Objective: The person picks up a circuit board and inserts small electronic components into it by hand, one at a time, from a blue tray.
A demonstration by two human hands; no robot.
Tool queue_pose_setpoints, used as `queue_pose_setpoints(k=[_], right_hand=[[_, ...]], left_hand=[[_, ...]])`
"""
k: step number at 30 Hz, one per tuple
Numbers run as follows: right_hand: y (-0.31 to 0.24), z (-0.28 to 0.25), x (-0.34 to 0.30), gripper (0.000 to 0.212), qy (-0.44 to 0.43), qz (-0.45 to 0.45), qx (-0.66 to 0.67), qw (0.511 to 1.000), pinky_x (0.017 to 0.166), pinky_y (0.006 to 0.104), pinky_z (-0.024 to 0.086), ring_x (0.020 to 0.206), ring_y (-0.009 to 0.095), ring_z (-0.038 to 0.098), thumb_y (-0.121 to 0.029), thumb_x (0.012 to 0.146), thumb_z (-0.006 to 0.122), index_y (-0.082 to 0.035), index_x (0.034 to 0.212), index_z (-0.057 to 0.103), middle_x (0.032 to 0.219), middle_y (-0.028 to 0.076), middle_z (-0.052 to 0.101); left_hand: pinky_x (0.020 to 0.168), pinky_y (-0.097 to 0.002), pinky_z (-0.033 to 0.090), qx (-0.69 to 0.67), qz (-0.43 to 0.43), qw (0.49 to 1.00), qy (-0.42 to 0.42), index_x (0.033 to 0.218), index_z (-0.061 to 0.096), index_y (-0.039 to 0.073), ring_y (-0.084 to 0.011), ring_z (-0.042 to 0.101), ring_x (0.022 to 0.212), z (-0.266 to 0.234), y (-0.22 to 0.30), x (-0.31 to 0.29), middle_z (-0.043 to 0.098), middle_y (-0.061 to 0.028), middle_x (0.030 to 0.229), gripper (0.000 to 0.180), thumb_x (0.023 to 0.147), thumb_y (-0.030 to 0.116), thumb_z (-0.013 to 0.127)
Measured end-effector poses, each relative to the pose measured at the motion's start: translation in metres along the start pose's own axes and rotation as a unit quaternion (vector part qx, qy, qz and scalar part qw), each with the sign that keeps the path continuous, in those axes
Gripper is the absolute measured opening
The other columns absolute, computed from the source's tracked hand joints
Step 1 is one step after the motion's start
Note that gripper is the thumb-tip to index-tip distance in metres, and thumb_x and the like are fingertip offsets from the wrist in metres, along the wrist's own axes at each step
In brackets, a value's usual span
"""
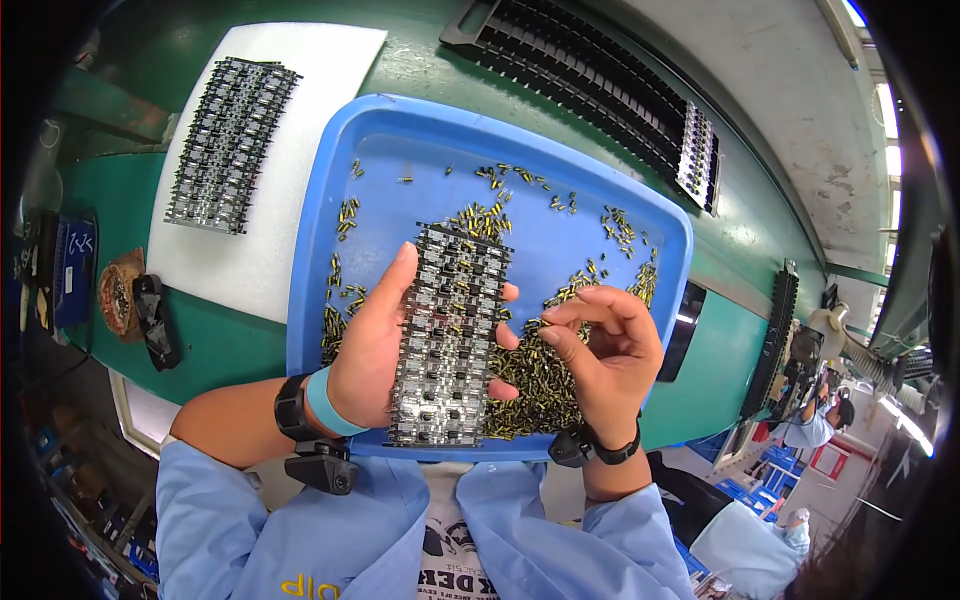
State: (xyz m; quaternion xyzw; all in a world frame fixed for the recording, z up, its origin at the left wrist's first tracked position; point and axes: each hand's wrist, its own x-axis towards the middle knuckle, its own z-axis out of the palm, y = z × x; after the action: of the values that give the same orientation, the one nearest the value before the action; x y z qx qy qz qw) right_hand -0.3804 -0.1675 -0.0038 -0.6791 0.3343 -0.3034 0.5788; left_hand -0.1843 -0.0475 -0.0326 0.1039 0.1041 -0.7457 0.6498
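My left hand (pixel 372 352) grips a long circuit board panel (pixel 447 345) from beneath, thumb along its left edge and fingertips showing past its right edge. Rows of small black and silvery parts cover the panel. To its right, my right hand (pixel 612 345) is closed in a pinch, with a tiny dark capacitor (pixel 546 322) between thumb and forefinger, apart from the panel. Below both hands lies a blue tray (pixel 400 108). Many loose black-and-yellow capacitors (pixel 535 395) fill its near side, with smaller clusters elsewhere in it.
A second circuit board panel (pixel 235 145) lies on a white foam sheet (pixel 330 60) at the left. Behind the tray stands a black slotted rack (pixel 590 85) with a panel at its right end. A black clip-like object (pixel 152 320) rests on the green bench (pixel 210 335).
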Motion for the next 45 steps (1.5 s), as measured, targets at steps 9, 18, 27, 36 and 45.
queue_pose_setpoints(k=[9,18,27,36,45], right_hand=[[0.002,0.002,-0.005,0.046,-0.02,-0.024,-0.027,0.999,0.091,0.0321,0.058,0.098,0.02,0.076,0.014,0.087,0.08,0.003,0.126,0.059,0.102,0.014,0.079],[-0.027,0.02,0.0,0.04,-0.167,-0.233,-0.228,0.931,0.081,0.035,0.052,0.087,0.024,0.071,0.007,0.082,0.087,-0.002,0.113,0.065,0.101,0.011,0.08],[-0.023,0.03,-0.009,0.037,-0.165,-0.321,-0.315,0.878,0.078,0.0398,0.049,0.09,0.025,0.075,0.004,0.082,0.088,-0.007,0.105,0.061,0.101,0.007,0.081],[-0.023,0.026,-0.009,0.043,-0.18,-0.329,-0.335,0.864,0.078,0.0402,0.049,0.092,0.025,0.076,0.005,0.084,0.086,-0.008,0.114,0.058,0.106,0.007,0.081],[-0.029,0.026,-0.01,0.03,-0.213,-0.357,-0.364,0.833,0.083,0.0428,0.051,0.095,0.027,0.075,0.0,0.087,0.08,-0.006,0.109,0.061,0.109,0.012,0.081]], left_hand=[[0.09,-0.0636,0.065,0.017,0.006,1.0,0.024,0.148,0.053,0.004,-0.0313,0.07,0.114,0.003,-0.004,-0.002,0.065,-0.017,0.135,0.075,0.113,0.065,0.028],[0.096,-0.0383,0.061,0.105,0.02,0.993,0.049,0.143,0.059,0.001,-0.0185,0.071,0.108,0.005,-0.012,-0.005,0.072,-0.0093,0.117,0.073,0.115,0.062,0.028],[0.104,-0.0379,0.057,0.204,0.054,0.976,0.048,0.148,0.054,0.002,-0.0207,0.07,0.118,0.0,-0.016,-0.004,0.068,-0.012,0.138,0.07,0.116,0.058,0.026],[0.11,-0.0312,0.049,0.243,0.063,0.967,0.041,0.145,0.059,0.003,-0.0119,0.062,0.119,0.002,-0.016,-0.006,0.066,-0.0044,0.132,0.068,0.119,0.054,0.021],[0.108,-0.0306,0.049,0.249,0.045,0.967,0.036,0.143,0.059,0.004,-0.0113,0.062,0.117,-0.001,-0.016,-0.006,0.066,-0.0038,0.129,0.067,0.119,0.054,0.022]])
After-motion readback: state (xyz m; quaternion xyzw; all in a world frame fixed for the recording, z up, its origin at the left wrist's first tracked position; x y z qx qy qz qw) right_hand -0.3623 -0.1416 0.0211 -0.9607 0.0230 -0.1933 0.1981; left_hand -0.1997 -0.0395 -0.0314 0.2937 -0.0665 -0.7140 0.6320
